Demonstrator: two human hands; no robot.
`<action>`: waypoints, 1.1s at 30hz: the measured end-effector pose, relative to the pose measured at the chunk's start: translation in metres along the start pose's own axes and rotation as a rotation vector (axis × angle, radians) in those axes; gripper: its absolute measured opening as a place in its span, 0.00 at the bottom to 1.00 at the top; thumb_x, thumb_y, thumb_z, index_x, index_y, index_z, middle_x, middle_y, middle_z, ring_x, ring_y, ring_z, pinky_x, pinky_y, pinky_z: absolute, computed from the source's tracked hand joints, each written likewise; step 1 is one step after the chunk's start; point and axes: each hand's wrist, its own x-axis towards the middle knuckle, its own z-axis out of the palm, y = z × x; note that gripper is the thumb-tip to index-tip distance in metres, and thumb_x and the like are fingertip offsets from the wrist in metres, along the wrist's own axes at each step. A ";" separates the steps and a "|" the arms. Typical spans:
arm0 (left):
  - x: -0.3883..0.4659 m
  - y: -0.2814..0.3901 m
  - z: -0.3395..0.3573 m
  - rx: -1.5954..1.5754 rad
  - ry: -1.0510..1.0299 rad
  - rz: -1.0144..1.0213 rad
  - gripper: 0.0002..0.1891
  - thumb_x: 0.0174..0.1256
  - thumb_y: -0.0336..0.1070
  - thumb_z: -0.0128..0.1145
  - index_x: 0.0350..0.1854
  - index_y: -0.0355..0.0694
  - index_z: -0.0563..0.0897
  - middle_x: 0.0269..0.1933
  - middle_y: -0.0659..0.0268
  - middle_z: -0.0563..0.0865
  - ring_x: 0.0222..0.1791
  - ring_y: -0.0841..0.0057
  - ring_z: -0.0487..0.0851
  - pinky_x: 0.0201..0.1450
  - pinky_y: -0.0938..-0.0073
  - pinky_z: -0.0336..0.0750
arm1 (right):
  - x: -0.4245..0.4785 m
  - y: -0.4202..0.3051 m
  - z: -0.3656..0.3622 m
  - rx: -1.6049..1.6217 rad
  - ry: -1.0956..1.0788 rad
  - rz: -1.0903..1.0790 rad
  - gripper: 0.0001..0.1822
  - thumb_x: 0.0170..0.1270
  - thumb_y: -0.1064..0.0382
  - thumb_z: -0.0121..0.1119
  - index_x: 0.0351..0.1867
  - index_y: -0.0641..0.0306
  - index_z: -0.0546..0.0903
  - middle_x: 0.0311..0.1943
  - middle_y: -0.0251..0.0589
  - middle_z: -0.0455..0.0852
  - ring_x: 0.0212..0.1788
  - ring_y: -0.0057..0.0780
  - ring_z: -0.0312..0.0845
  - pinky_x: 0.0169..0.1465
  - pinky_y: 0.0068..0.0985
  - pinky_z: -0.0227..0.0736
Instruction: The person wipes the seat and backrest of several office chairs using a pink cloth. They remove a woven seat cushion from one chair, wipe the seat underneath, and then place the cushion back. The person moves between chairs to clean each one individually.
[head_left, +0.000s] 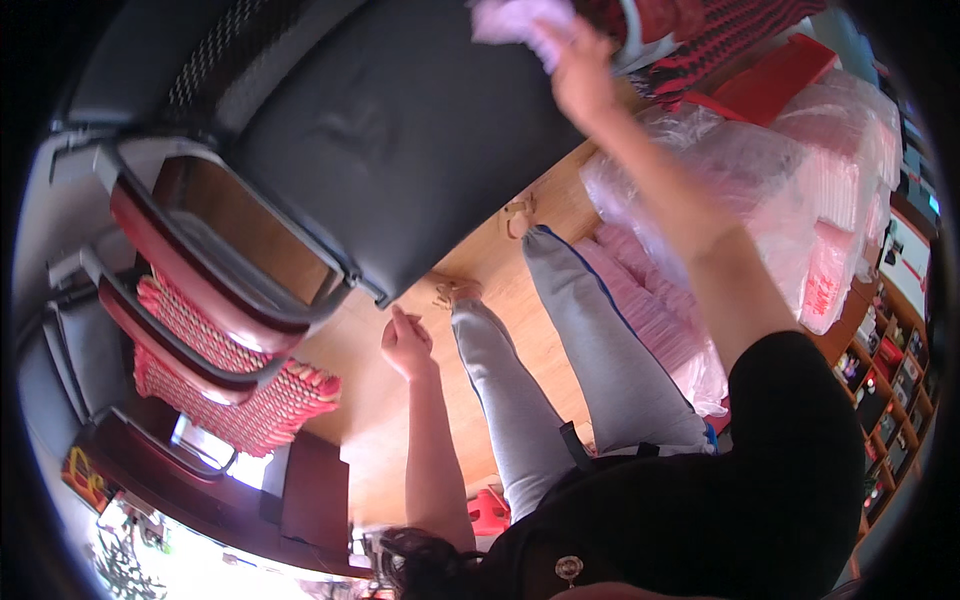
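My right hand (585, 79), blurred, grips a lilac cloth (517, 22) over the far part of a black padded seat (427, 142). Whether the cloth touches the padding I cannot tell. Loosely curled, my left hand (409, 345) hangs just off the seat's near corner, and nothing shows inside it. Beside the seat runs a looped armrest (202, 270) of grey metal with a dark red pad. The seat's perforated backrest (217, 60) rises at the upper left.
Pink goods in clear plastic wrap (742, 180) are heaped on the right, with a red object (772, 79) on top. A red woven mat (232, 375) lies beyond the armrests. Wooden shelves (892, 390) line the right side. A red plastic object (487, 514) sits behind my legs.
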 end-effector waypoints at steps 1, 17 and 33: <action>-0.002 -0.004 -0.003 -0.034 -0.030 -0.007 0.23 0.78 0.48 0.58 0.23 0.37 0.78 0.14 0.71 0.72 0.11 0.88 0.65 0.12 0.84 0.53 | 0.010 0.029 0.005 -0.226 0.139 0.110 0.17 0.70 0.68 0.51 0.56 0.61 0.85 0.55 0.52 0.81 0.54 0.50 0.74 0.63 0.45 0.68; -0.043 -0.052 -0.110 -0.229 0.285 -0.109 0.22 0.78 0.47 0.56 0.23 0.41 0.75 0.14 0.75 0.66 0.10 0.88 0.58 0.13 0.81 0.49 | -0.093 -0.210 0.035 0.573 -0.331 -0.375 0.14 0.72 0.62 0.51 0.52 0.53 0.87 0.57 0.42 0.84 0.65 0.46 0.73 0.72 0.46 0.61; -0.060 -0.060 -0.095 -0.452 0.310 -0.144 0.22 0.78 0.47 0.58 0.22 0.41 0.76 0.14 0.75 0.68 0.11 0.88 0.60 0.14 0.82 0.49 | -0.273 -0.259 0.077 0.665 -1.301 -0.188 0.12 0.71 0.63 0.56 0.51 0.63 0.82 0.49 0.44 0.82 0.50 0.33 0.78 0.51 0.31 0.75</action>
